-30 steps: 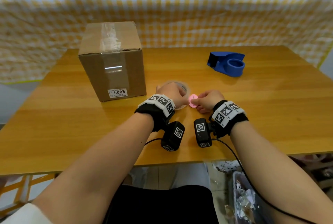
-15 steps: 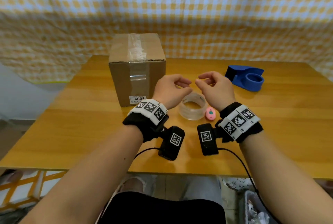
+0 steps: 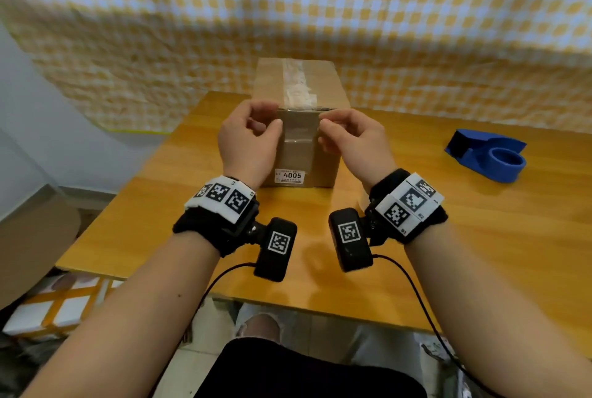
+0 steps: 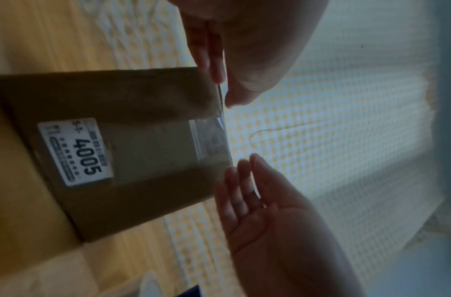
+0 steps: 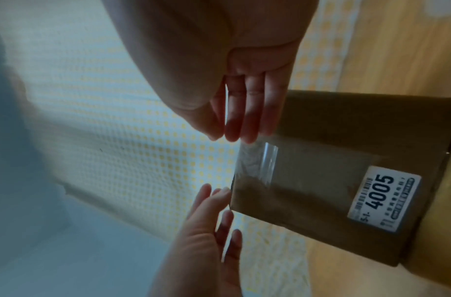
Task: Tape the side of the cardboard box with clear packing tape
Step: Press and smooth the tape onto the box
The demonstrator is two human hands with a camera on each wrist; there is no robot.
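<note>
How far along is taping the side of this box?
Done: existing tape already crosses the box top and runs down its front. In hand: the left hand and right hand each seem to pinch an end of a clear strip, stretched near the front's top edge. Left: press it onto the cardboard and smooth it down.

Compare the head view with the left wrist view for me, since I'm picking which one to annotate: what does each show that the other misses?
Only the head view shows the blue tape dispenser on the wooden table, the taped top of the cardboard box and both wrist-worn cameras. Only the left wrist view shows the left hand pinching a thin clear tape strip edge-on at the box's upper edge, and the right hand's open palm. Both show the box's front face with its 4005 label and the yellow checked cloth behind.
</note>
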